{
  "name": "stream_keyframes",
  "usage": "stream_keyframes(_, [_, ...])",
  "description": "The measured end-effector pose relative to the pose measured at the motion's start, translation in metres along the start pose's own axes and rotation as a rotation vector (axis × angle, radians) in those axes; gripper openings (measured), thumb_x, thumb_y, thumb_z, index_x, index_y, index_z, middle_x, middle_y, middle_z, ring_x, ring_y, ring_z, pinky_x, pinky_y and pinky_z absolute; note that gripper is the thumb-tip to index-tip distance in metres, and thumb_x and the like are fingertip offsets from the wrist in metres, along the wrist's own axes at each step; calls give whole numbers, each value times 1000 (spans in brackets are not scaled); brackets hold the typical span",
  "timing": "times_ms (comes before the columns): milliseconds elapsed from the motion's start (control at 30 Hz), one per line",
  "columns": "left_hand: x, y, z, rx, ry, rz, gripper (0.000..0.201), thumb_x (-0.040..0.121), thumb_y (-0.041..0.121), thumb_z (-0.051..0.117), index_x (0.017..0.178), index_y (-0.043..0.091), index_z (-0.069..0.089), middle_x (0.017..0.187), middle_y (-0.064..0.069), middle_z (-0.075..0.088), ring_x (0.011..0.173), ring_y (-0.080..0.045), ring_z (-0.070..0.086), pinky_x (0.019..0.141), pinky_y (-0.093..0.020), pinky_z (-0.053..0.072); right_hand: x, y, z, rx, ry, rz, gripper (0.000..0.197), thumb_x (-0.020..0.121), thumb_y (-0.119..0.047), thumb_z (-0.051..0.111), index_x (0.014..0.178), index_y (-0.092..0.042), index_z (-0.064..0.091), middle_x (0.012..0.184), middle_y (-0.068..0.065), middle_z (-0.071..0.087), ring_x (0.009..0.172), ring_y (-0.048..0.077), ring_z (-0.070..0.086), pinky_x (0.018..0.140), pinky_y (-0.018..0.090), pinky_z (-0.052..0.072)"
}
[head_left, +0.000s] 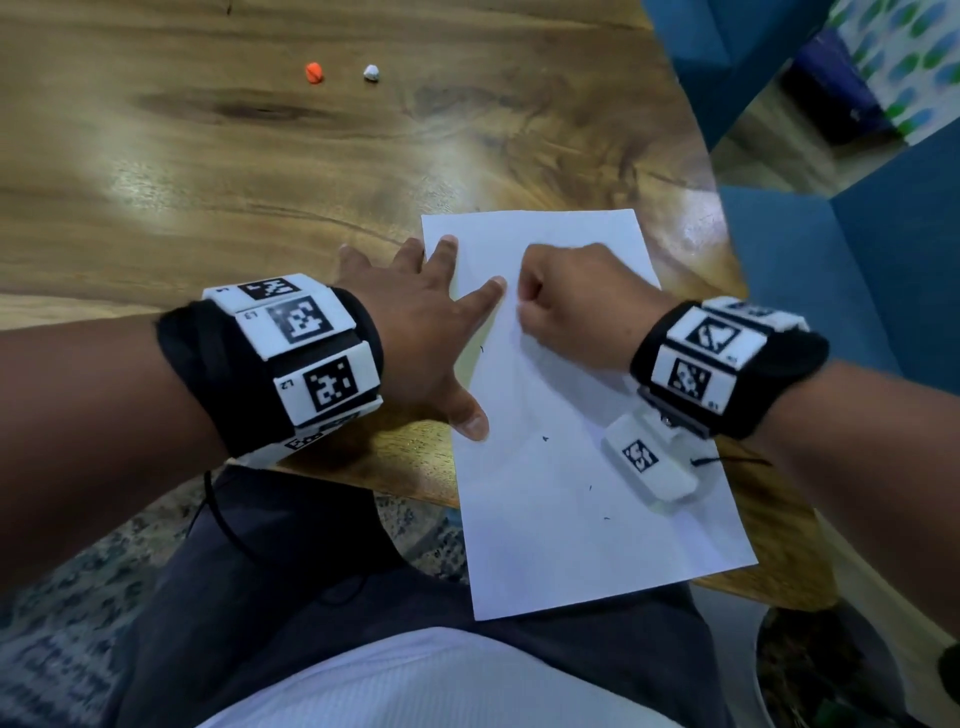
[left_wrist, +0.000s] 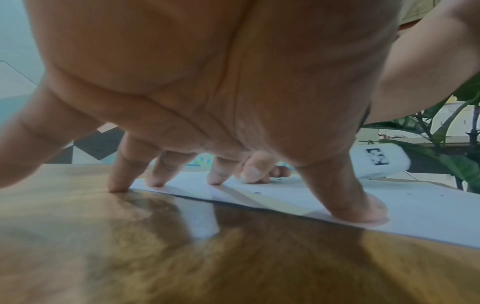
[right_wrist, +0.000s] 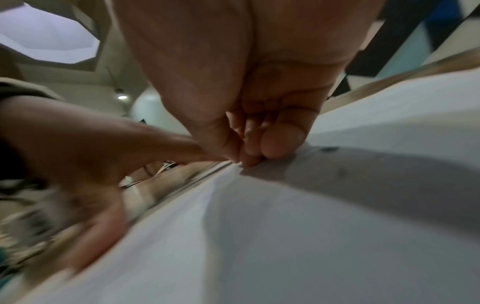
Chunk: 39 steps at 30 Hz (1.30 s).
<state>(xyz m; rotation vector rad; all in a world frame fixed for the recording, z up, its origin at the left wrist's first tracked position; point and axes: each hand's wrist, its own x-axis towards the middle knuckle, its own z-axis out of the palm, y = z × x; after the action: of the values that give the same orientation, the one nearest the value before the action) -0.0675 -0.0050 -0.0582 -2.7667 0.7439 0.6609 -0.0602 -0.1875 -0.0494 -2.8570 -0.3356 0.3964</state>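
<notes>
Lying lengthwise at the near right of the desk (head_left: 208, 182), the paper (head_left: 571, 519) has its near end hanging past the desk edge over the person's lap. The left hand (head_left: 415, 332) is spread wide with straight fingers along the paper's left edge. Its thumb, index and middle tips press on the paper, while the ring and little fingers rest on bare wood just beside it. The right hand (head_left: 571, 306) sits on the upper middle of the paper, curled into a loose fist. Its thumb and bunched fingertips press down right next to the left index tip. The paper is a plain white rectangle, turned slightly off square, with a few small dark specks. The right wrist view shows a shallow ridge rising toward the right fingertips. An orange lump (head_left: 314, 73) and a white lump (head_left: 371, 73) lie well apart from it, far across the desk.
</notes>
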Motion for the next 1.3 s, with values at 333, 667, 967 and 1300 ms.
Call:
stream_keyframes(333, [1, 0, -4, 31, -25, 19, 140, 52, 102, 50, 157, 37, -17, 167, -13, -21, 156, -37, -7, 110, -73, 24, 24, 26, -17, -56, 61, 98, 13, 84, -16, 55, 84, -7, 65, 82, 8, 69, 81, 27, 63, 71, 35, 52])
stream_keyframes(667, [2, -2, -4, 34, -12, 103, 137, 58, 98, 52, 160, 28, -8, 169, -8, -18, 157, -27, -5, 114, -62, 30, -17, -14, 14, -1, -66, -210, 5, 86, -25, 54, 88, -22, 52, 82, 2, 65, 74, 25, 60, 66, 35, 50])
stream_keyframes(967, [-1, 1, -5, -46, -61, 70, 135, 60, 95, 57, 158, 35, -15, 168, -10, -22, 156, -31, -11, 113, -66, 30, 23, 42, -22, -49, 35, 100, 9, 81, -17, 54, 82, -13, 62, 73, 1, 68, 80, 21, 61, 70, 36, 54])
stream_keyframes(1300, [-1, 10, -22, -12, 78, 108, 94, 58, 98, 49, 126, 34, 48, 145, -8, 34, 139, -32, 30, 109, -60, 32, 18, 51, -14, 20, 39, 30, 13, 90, -20, 47, 97, -24, 57, 77, -2, 61, 81, 25, 59, 73, 38, 53])
